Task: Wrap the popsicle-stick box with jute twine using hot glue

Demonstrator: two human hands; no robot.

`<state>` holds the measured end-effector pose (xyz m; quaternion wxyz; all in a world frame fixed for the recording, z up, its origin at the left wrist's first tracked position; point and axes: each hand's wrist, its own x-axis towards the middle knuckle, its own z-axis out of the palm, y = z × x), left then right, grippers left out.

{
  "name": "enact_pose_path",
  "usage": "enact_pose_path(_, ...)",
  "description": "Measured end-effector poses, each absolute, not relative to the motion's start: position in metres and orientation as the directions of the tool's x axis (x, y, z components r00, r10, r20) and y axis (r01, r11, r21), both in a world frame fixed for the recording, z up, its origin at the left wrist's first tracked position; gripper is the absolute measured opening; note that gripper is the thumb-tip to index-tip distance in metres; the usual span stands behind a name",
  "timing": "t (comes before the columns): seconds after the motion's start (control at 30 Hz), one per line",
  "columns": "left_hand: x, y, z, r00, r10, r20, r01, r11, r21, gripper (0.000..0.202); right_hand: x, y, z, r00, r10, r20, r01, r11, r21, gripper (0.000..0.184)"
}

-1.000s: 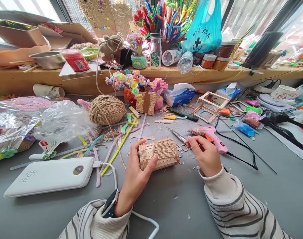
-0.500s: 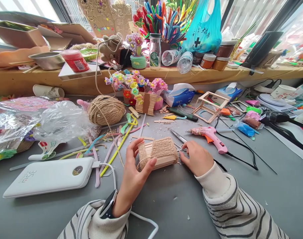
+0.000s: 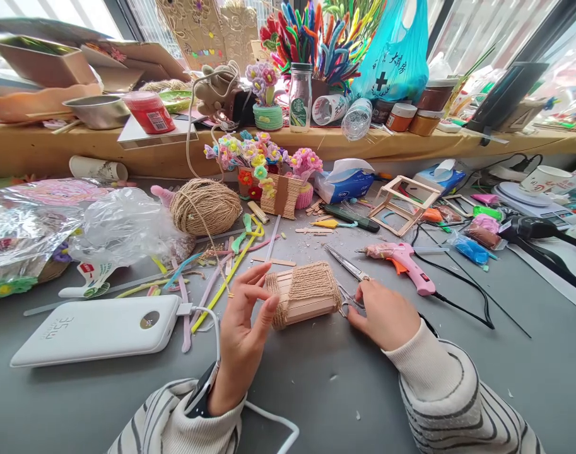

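1. Starting at the left hand: its grip is closed on the left end of the twine-wrapped box. The thumb presses the near side over the coils and the fingers curve round the far edge.
2. I have the box low on the grey tabletop, in the middle of my view, between the two hands. Twine covers its middle and its left end, with a band of bare wooden sticks showing between.
3. Over to the right hand: the fingers are curled, their tips at the handle loops of the scissors, just beside the box's right end. I cannot tell whether that grip really pinches the loops.
4. The scissor blades lie flat on the tabletop, pointing away and to the left, behind the box's right corner.
5. Just beyond the right hand a pink glue gun lies on its side, its black cord trailing off to the right.
6. Behind the left hand sits a ball of twine, well apart from the box. A loose strand trails from it toward that hand.
7. Left of the left hand a white power bank lies flat with its cable plugged in, and coloured pipe cleaners are strewn between it and the box.
8. Farther back I see a blue tissue pack and an open wooden stick frame.
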<state>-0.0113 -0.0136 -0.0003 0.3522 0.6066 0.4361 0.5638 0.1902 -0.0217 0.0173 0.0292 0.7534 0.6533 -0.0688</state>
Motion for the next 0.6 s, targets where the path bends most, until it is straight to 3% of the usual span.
enact_pose_path(0.27, -0.013, -0.015, 0.003, 0.082, 0.933, 0.351, 0.302, -0.359, 0.883, 0.007, 0.189, -0.025, 0.017, 0.195, 0.966, -0.169, 0.979, -0.203, -0.026, 0.008)
enact_pose_path(0.47, -0.013, -0.013, -0.002, 0.052, 0.916, 0.397, 0.263, -0.396, 0.880, 0.003, 0.201, -0.023, 0.013, 0.202, 0.974, -0.103, 0.960, -0.217, -0.177, 0.006)
enact_pose_path(0.6, -0.013, -0.012, -0.002, 0.040, 0.897, 0.440, 0.245, -0.436, 0.866, 0.006, 0.209, -0.022, 0.012, 0.220, 0.975, -0.024, 0.899, -0.212, -0.383, 0.006)
